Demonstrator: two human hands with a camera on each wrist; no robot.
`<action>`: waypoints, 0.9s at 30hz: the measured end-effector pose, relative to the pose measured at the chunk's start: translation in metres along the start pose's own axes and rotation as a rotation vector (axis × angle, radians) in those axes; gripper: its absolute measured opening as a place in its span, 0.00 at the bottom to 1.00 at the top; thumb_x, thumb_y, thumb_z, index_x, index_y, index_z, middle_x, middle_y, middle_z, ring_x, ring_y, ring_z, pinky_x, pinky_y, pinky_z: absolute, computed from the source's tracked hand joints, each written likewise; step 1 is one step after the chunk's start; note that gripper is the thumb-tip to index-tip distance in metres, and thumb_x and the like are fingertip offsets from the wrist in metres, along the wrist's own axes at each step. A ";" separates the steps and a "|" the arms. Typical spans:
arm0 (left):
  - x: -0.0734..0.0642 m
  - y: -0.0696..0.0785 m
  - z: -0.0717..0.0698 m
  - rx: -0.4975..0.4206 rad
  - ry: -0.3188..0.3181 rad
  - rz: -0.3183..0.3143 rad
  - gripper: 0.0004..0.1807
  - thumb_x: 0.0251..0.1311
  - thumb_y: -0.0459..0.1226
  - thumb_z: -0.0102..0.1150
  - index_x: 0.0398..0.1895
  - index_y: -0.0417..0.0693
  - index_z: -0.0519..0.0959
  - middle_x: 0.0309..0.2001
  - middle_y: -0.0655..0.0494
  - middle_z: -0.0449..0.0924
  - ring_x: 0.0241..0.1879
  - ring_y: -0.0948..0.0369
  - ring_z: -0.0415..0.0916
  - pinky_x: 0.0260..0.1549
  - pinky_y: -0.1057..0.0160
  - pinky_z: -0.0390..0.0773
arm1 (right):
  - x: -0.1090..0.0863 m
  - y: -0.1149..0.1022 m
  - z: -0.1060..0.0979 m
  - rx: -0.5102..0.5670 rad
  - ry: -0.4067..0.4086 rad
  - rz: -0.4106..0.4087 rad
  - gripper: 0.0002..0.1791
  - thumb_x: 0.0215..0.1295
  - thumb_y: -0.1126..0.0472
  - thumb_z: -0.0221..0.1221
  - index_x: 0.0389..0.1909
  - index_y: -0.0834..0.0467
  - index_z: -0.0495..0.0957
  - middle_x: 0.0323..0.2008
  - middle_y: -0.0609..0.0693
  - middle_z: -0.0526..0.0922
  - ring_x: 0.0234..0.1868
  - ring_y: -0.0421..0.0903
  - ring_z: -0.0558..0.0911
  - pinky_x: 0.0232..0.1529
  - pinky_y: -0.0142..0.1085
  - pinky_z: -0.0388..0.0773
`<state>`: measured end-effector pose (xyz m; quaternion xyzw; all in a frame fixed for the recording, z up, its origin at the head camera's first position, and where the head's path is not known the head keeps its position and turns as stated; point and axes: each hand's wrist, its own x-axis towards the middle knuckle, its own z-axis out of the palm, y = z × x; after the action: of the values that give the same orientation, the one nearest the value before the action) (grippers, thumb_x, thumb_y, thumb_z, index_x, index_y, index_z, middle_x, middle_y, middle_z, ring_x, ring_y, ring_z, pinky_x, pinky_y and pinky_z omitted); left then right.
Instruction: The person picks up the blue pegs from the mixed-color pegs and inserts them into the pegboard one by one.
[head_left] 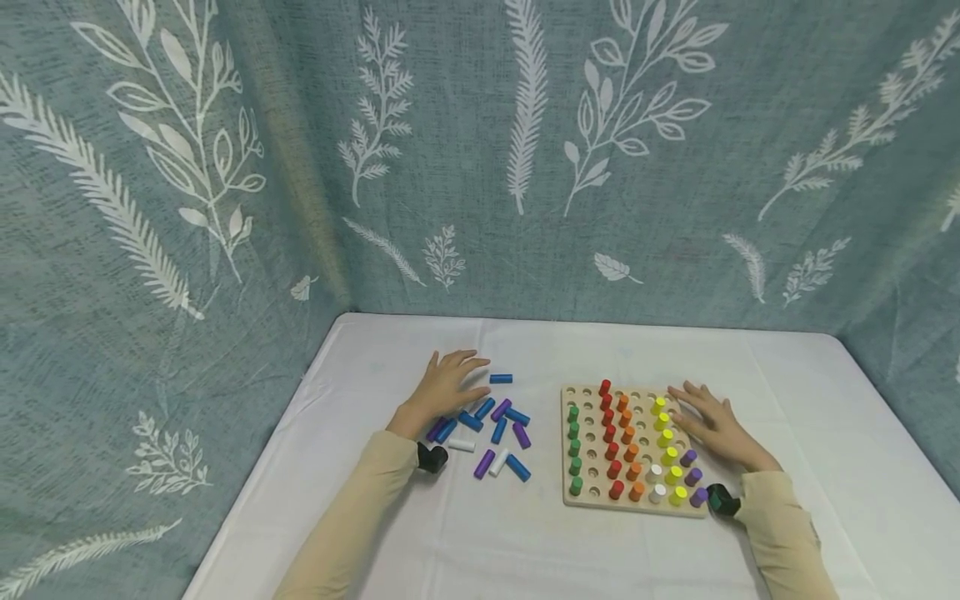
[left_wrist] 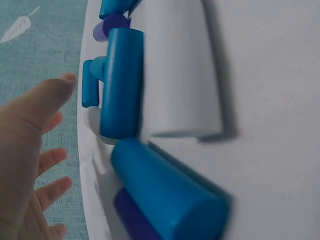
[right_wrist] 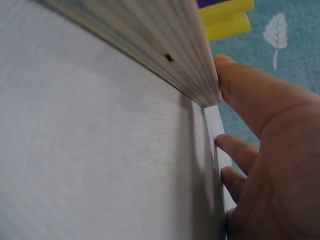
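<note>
My left hand (head_left: 444, 385) hovers over the left part of a loose pile of pegs, fingers spread and holding nothing. Around it lie blue pegs (head_left: 517, 467), purple pegs (head_left: 521, 435) and white pegs (head_left: 462, 445); one blue peg (head_left: 501, 378) lies just beyond the fingertips. The left wrist view shows a white peg (left_wrist: 182, 70) and a blue peg (left_wrist: 122, 82) close up, beside the thumb. At the right edge of a wooden pegboard (head_left: 585, 504), my right hand (head_left: 716, 427) has its fingers extended, the thumb right at the board's edge (right_wrist: 165, 45).
Upright in the board stand columns of green pegs (head_left: 574, 447), red pegs (head_left: 610, 433), orange pegs (head_left: 628, 435) and yellow pegs (head_left: 667, 438), plus two white pegs (head_left: 656, 473) and three purple pegs (head_left: 693, 477). A white cloth (head_left: 510, 550) covers the table; leaf-patterned curtains (head_left: 465, 167) surround it.
</note>
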<state>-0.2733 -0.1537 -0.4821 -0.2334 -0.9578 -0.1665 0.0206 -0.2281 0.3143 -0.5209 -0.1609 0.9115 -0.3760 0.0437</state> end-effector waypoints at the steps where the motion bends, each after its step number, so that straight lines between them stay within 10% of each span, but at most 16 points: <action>1: 0.001 0.001 -0.001 0.006 -0.003 0.004 0.30 0.59 0.56 0.54 0.62 0.56 0.69 0.65 0.48 0.64 0.65 0.47 0.58 0.63 0.33 0.45 | 0.000 0.001 0.000 0.008 -0.001 -0.001 0.31 0.67 0.51 0.52 0.67 0.60 0.60 0.68 0.72 0.44 0.68 0.73 0.36 0.61 0.64 0.18; 27: 0.039 0.017 -0.010 0.058 -0.286 0.079 0.25 0.56 0.30 0.60 0.59 0.54 0.73 0.52 0.52 0.74 0.54 0.54 0.72 0.54 0.56 0.72 | -0.007 0.003 0.007 0.003 0.040 -0.022 0.31 0.67 0.52 0.52 0.69 0.56 0.58 0.69 0.71 0.46 0.69 0.70 0.38 0.64 0.61 0.20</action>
<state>-0.3005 -0.1252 -0.4629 -0.2915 -0.9455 -0.1026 -0.1028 -0.2206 0.3141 -0.5278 -0.1635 0.9098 -0.3808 0.0214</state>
